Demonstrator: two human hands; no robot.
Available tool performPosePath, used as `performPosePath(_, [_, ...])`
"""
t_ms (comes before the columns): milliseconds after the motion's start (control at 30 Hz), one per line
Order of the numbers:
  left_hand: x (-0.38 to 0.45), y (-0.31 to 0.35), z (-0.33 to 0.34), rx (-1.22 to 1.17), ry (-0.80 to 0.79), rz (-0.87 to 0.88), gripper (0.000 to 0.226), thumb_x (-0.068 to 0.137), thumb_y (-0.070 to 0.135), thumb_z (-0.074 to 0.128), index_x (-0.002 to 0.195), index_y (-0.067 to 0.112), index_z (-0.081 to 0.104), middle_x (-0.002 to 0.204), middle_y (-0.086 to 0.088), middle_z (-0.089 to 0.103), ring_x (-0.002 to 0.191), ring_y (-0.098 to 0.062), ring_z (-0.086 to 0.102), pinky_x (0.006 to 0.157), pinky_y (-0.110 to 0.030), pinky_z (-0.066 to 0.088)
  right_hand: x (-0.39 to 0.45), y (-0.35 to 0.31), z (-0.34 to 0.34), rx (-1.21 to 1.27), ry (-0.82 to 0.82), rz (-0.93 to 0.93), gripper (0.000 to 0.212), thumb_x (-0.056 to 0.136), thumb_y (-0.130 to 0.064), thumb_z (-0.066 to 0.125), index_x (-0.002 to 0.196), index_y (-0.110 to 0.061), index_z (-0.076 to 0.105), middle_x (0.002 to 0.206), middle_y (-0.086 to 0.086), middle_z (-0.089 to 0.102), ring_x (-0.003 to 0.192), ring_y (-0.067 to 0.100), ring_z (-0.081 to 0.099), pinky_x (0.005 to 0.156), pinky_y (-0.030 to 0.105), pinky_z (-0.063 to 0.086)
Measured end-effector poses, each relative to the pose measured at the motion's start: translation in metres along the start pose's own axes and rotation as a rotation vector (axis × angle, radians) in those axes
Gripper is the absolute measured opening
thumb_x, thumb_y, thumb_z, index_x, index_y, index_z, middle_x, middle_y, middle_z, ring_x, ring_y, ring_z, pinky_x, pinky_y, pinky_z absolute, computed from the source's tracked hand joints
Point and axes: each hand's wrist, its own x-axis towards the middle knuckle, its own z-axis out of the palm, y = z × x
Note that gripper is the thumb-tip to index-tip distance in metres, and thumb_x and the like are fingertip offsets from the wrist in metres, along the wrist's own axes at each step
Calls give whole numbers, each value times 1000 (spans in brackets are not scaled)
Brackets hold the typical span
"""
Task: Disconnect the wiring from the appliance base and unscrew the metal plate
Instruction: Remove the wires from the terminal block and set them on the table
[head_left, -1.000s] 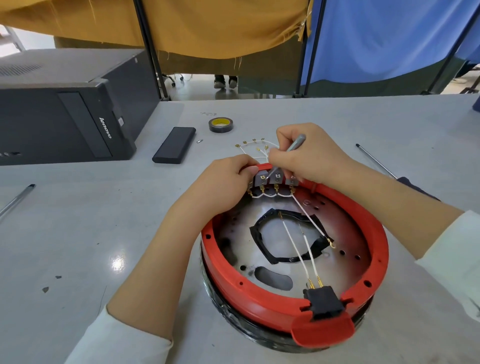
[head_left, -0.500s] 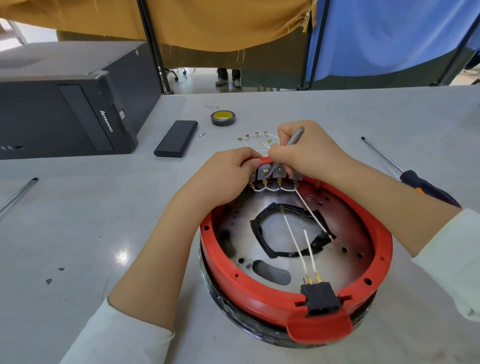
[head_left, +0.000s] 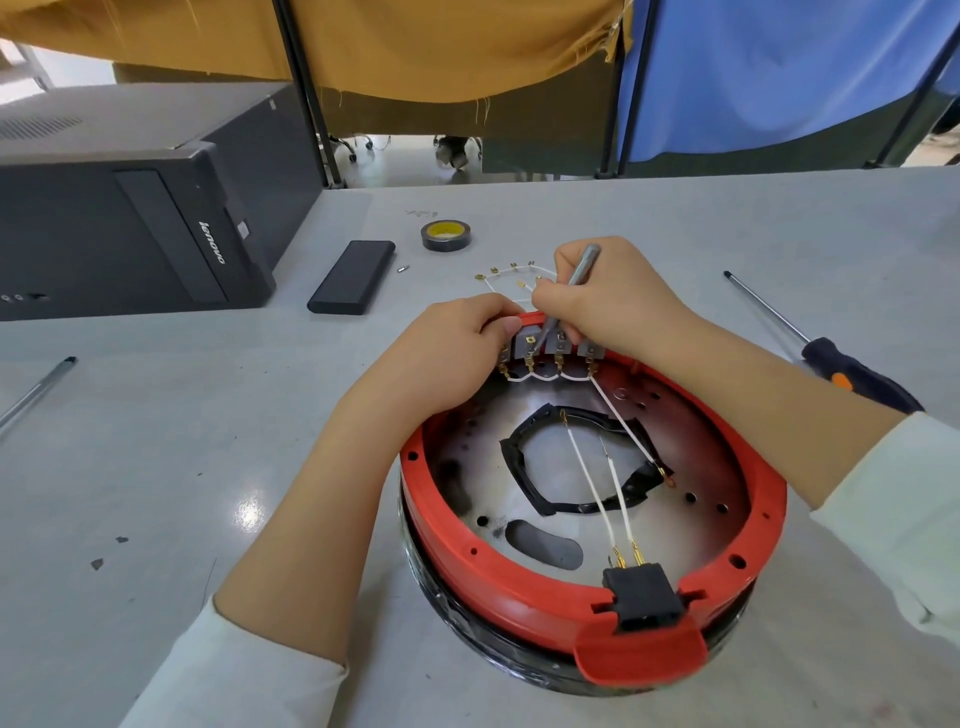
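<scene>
at the appliance base (head_left: 597, 613) far rim, right hand (head_left: 618, 301) grips a metal tool (head_left: 569, 299) on the terminals (head_left: 545, 358); left hand (head_left: 457, 348) pinches beside; a slip could bend them.

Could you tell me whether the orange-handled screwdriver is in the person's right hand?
No, the screwdriver lies on the table beyond the right forearm, while the right hand grips a thin grey tool.

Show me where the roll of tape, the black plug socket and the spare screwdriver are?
Roll of tape (head_left: 445, 235): head view, on its yellow inner ring.
Black plug socket (head_left: 644, 597): head view, on its top face.
Spare screwdriver (head_left: 852, 375): head view, on its dark handle.
</scene>
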Motion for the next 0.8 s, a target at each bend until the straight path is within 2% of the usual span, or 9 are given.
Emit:
performPosePath(133, [0,1,1,23,-1,4,27,100,29,39,116,32,60,72,19,48,61,0,44,52,-12,29,6,-2,-1,13,-48,71,33,77,-13,57,52,-16,37,32,-4,46,33,7,36,36,13,31])
performPosePath(400, [1,2,0,74,-11,7,29,100,29,38,121,31,59,95,8,56,81,-12,48,60,-14,31,10,-3,-2,11,-72,132,31,78,-13,57,53,-15,37,32,-3,46,31,10,36,33,13,30])
performPosePath(500, [1,2,0,89,-12,7,29,100,30,38,121,31,58,95,8,56,74,-7,47,58,-14,30,10,-3,-2,8,-63,136,30,78,-14,57,54,-15,39,32,-3,47,30,8,37,33,11,30])
performPosePath(600, [2,2,-1,89,-5,8,29,100,30,39,120,31,59,90,9,56,69,-2,47,57,-14,29,8,-2,-1,0,-45,114,30,78,-16,57,54,-15,39,33,-3,47,30,7,37,34,13,31])
performPosePath(800, [1,1,0,53,8,-2,25,99,31,40,113,32,61,68,16,49,60,-2,45,50,-13,29,-1,3,3,15,97,-8,30,75,-12,56,53,-15,36,46,6,41,31,6,44,41,20,35])
